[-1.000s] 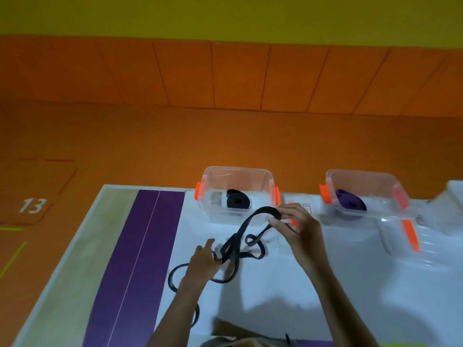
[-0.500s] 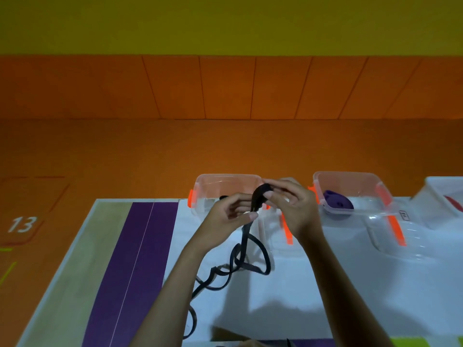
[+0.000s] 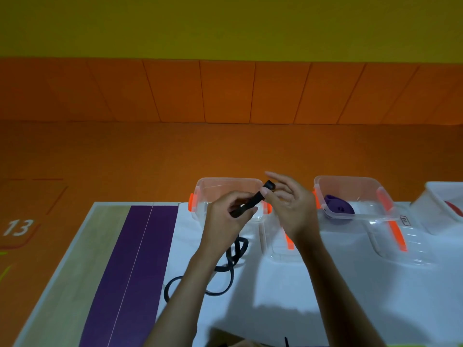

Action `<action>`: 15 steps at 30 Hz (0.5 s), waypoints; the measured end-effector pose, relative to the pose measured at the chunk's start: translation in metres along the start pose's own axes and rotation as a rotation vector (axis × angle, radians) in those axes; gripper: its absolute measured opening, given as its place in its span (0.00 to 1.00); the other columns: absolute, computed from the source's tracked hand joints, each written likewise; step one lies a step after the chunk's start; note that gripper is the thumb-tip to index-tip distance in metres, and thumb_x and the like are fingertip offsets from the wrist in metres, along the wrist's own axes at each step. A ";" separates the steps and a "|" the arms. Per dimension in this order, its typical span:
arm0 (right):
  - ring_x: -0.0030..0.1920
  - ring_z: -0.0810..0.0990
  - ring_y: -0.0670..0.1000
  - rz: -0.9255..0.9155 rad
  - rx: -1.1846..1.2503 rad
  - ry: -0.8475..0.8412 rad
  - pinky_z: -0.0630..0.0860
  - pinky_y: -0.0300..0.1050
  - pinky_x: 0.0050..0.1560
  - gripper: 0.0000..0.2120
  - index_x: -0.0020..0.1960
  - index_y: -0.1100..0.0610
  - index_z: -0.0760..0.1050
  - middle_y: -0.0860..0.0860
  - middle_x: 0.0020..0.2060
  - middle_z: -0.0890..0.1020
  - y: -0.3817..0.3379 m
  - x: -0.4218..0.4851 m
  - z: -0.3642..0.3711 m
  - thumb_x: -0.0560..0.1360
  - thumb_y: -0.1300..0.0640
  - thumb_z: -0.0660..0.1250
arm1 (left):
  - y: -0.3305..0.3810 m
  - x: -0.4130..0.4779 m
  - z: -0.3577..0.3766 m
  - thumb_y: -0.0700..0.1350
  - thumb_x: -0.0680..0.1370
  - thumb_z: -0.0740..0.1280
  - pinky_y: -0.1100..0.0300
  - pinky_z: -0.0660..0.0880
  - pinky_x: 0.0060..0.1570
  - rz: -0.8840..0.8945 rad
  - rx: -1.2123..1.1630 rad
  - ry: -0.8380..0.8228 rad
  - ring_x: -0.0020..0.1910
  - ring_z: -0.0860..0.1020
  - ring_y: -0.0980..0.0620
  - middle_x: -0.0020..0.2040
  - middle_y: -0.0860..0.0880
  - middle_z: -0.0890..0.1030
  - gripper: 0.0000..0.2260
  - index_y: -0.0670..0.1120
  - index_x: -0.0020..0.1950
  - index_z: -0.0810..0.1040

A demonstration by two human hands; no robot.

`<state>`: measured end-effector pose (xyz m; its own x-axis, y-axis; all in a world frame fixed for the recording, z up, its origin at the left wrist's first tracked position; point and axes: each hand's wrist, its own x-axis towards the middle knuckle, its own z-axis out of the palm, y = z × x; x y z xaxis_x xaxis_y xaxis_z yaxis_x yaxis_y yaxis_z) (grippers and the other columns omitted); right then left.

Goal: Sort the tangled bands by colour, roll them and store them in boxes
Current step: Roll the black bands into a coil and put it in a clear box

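Since 1 s ago the L hand [image 3: 226, 225] has been lifted off the table and brought up to the black band [image 3: 251, 204], which is now held taut and slanted betw. both hands. Band's upper end is pinched by thumb and finger of the R hand [image 3: 293, 209], other fingers spread. A lower stretch is gripped in the curled L hand. Rest of band is left hanging below, w/ loose loops lying on the white cloth [image 3: 288, 296]. Directly behind the hands a clear box [image 3: 225, 180] w/ orange latches is set, contents hidden. A clear lid [image 3: 280, 256] is laid just R of the loops. Further R, a second clear box [image 3: 350, 179] is seen w/ a rolled purple band [image 3: 338, 210] inside. A third box [image 3: 441, 196] is cut off at frame edge.
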<state>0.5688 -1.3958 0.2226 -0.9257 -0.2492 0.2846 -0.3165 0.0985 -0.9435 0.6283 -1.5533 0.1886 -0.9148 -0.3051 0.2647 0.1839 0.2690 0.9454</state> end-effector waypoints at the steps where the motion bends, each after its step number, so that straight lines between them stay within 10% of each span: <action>1: 0.51 0.87 0.44 0.014 0.009 0.023 0.84 0.39 0.52 0.14 0.59 0.38 0.81 0.42 0.49 0.87 0.000 0.000 0.000 0.79 0.54 0.76 | 0.000 -0.002 -0.001 0.39 0.76 0.79 0.69 0.78 0.55 0.014 -0.007 0.009 0.55 0.85 0.60 0.54 0.62 0.86 0.17 0.57 0.59 0.84; 8: 0.47 0.88 0.51 0.139 0.079 0.008 0.85 0.49 0.50 0.05 0.51 0.50 0.84 0.49 0.45 0.88 0.005 0.002 0.009 0.77 0.57 0.78 | 0.004 -0.003 0.004 0.45 0.76 0.79 0.63 0.81 0.56 0.082 -0.058 0.074 0.55 0.86 0.55 0.54 0.59 0.87 0.14 0.54 0.60 0.84; 15: 0.49 0.88 0.50 0.382 0.089 -0.184 0.83 0.38 0.46 0.05 0.49 0.53 0.86 0.52 0.46 0.89 0.005 0.013 -0.017 0.74 0.58 0.79 | -0.002 -0.003 -0.006 0.40 0.76 0.79 0.65 0.80 0.56 0.043 -0.127 0.012 0.52 0.87 0.54 0.50 0.57 0.88 0.13 0.58 0.54 0.86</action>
<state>0.5515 -1.3825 0.2241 -0.9180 -0.3793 -0.1156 0.0685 0.1355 -0.9884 0.6330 -1.5584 0.1870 -0.9009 -0.3070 0.3068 0.2674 0.1642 0.9495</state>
